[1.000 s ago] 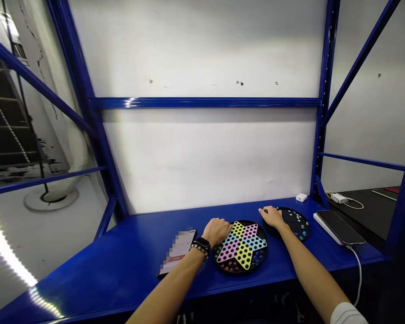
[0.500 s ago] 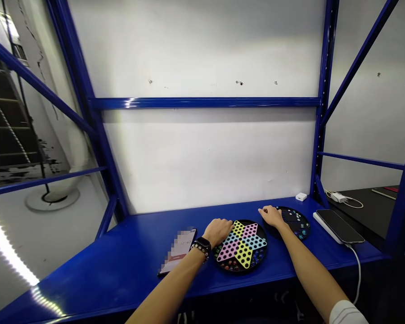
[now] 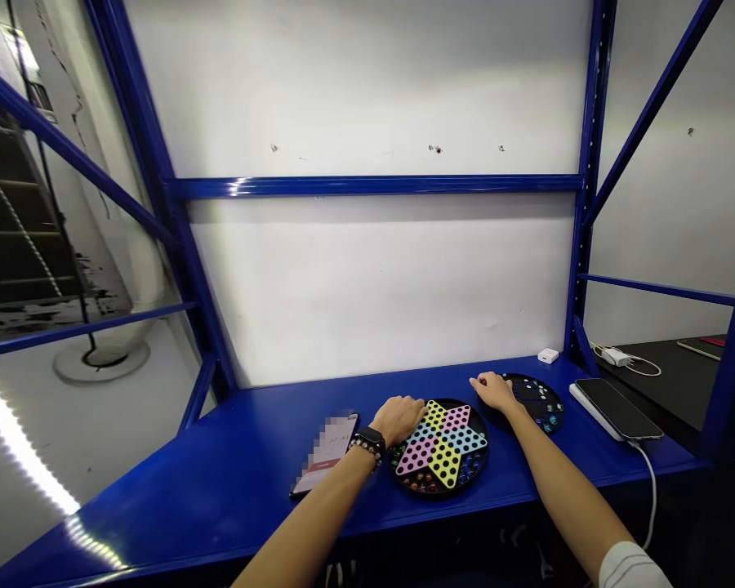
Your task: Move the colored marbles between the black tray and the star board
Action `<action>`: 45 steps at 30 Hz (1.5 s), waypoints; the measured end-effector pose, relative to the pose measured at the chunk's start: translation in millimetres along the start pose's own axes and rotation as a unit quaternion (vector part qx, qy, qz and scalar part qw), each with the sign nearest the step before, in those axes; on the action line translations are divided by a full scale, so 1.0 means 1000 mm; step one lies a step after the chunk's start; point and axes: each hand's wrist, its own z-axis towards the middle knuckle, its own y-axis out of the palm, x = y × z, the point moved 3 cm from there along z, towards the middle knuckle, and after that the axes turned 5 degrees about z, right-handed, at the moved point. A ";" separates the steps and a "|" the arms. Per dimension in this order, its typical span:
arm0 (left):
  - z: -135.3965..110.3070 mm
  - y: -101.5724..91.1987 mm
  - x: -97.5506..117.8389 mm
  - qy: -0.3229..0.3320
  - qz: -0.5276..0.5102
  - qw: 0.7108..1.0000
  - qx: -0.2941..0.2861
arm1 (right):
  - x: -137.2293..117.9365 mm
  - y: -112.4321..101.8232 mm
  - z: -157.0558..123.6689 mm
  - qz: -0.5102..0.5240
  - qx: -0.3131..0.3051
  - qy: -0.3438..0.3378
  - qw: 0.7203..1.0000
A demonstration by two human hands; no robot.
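round black plastic star-pattern marble board (image 3: pixel 442 447) mid blue metal shelf (image 3: pixel 220 482), likely rigid, light, slippery, so take by rim; left hand (image 3: pixel 404 418) curled at its left rim, right hand (image 3: pixel 495 392) on round black marble tray (image 3: pixel 542 404), grips unclear.

Phone screen (image 3: pixel 331 445) pixelated; marbles (image 3: pixel 546 421) too small.

On the bench (image 3: pixel 220 482), the star board (image 3: pixel 442 447) lies just right of your left grip (image 3: pixel 404 416), a phone (image 3: pixel 327 453) just left. Your right grip (image 3: pixel 495 392) rests on the marble tray (image 3: pixel 539 404), a second phone (image 3: pixel 616 408) farther right.
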 end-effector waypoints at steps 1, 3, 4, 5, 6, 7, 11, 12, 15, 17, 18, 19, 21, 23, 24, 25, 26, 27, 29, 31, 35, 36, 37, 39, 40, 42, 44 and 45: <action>0.000 0.000 0.000 0.000 -0.003 1.000 0.001 | 0.000 0.000 0.000 0.001 0.000 0.000 1.000; 0.000 -0.001 0.000 -0.001 -0.008 1.000 0.003 | -0.001 0.000 0.000 0.002 -0.001 0.000 1.000; 0.000 -0.001 -0.001 -0.003 -0.011 1.000 0.004 | -0.001 0.000 0.000 0.002 -0.002 0.000 1.000; 0.000 -0.001 -0.001 -0.005 -0.014 1.000 0.004 | -0.001 0.000 -0.001 0.002 -0.002 0.000 1.000; 0.000 0.000 -0.002 -0.007 -0.017 1.000 0.005 | -0.002 0.001 -0.001 0.003 -0.002 0.000 1.000; 0.000 0.000 -0.002 -0.010 -0.019 1.000 0.005 | -0.002 0.001 -0.001 0.003 -0.002 -0.001 1.000; -0.001 0.000 -0.004 -0.014 -0.028 0.999 0.005 | -0.003 0.002 -0.001 0.005 0.002 -0.004 1.000; -0.002 -0.001 -0.005 -0.014 -0.031 0.999 0.005 | -0.003 0.002 -0.001 0.006 0.002 -0.004 1.000; -0.004 -0.001 -0.006 -0.016 -0.041 0.999 0.005 | -0.003 0.002 -0.002 0.008 0.000 -0.002 1.000; -0.004 -0.001 -0.006 -0.020 -0.048 0.999 0.005 | -0.003 0.003 -0.002 0.006 -0.004 -0.002 1.000; -0.004 -0.001 -0.005 -0.022 -0.051 0.998 0.004 | -0.003 0.003 -0.002 0.006 -0.006 -0.001 1.000; -0.005 -0.001 -0.005 -0.023 -0.055 0.998 0.003 | -0.003 0.003 -0.003 0.006 -0.008 -0.002 1.000; -0.005 -0.001 -0.004 -0.026 -0.061 0.998 0.002 | -0.003 0.003 -0.003 0.007 -0.004 -0.007 1.000; -0.006 0.000 -0.004 -0.029 -0.068 0.997 0.005 | -0.004 0.003 -0.004 0.011 0.016 -0.017 1.000; -0.006 0.000 -0.004 -0.030 -0.072 0.997 0.008 | -0.004 0.002 -0.004 0.015 0.034 -0.024 0.999; -0.006 -0.001 -0.005 -0.032 -0.077 0.996 0.014 | -0.006 0.001 -0.004 0.022 0.056 -0.032 0.998; -0.007 -0.003 -0.006 -0.034 -0.084 0.996 0.020 | -0.008 0.001 -0.004 0.035 0.080 -0.040 0.995; -0.006 -0.005 -0.008 -0.037 -0.091 0.995 0.029 | -0.011 0.001 -0.004 0.058 0.101 -0.050 0.992; -0.002 -0.013 -0.008 -0.046 -0.107 0.992 0.053 | -0.021 0.003 -0.005 0.141 0.123 -0.074 0.980; 0.006 -0.026 -0.004 -0.056 -0.122 0.987 0.086 | -0.033 0.009 -0.006 0.268 0.097 -0.084 0.955; 0.028 -0.054 0.028 -0.058 -0.143 0.977 0.149 | -0.055 0.032 -0.012 0.552 -0.119 -0.007 0.826; 0.034 -0.060 0.039 -0.054 -0.145 0.975 0.159 | -0.058 0.037 -0.014 0.604 -0.174 0.020 0.777; 0.039 -0.063 0.051 -0.047 -0.146 0.974 0.166 | -0.059 0.040 -0.016 0.648 -0.209 0.040 0.731; 0.046 -0.067 0.071 -0.034 -0.143 0.974 0.175 | -0.056 0.041 -0.014 0.709 -0.202 0.062 0.672; 0.048 -0.067 0.079 -0.027 -0.140 0.974 0.177 | -0.052 0.040 -0.011 0.720 -0.165 0.068 0.671; 0.049 -0.065 0.090 -0.015 -0.133 0.975 0.178 | -0.042 0.036 -0.003 0.700 -0.086 0.072 0.705; 0.046 -0.063 0.095 -0.004 -0.129 0.974 0.184 | -0.034 0.031 0.003 0.655 -0.039 0.074 0.751; 0.042 -0.064 0.095 0.000 -0.134 0.972 0.194 | -0.031 0.029 0.005 0.635 -0.027 0.074 0.768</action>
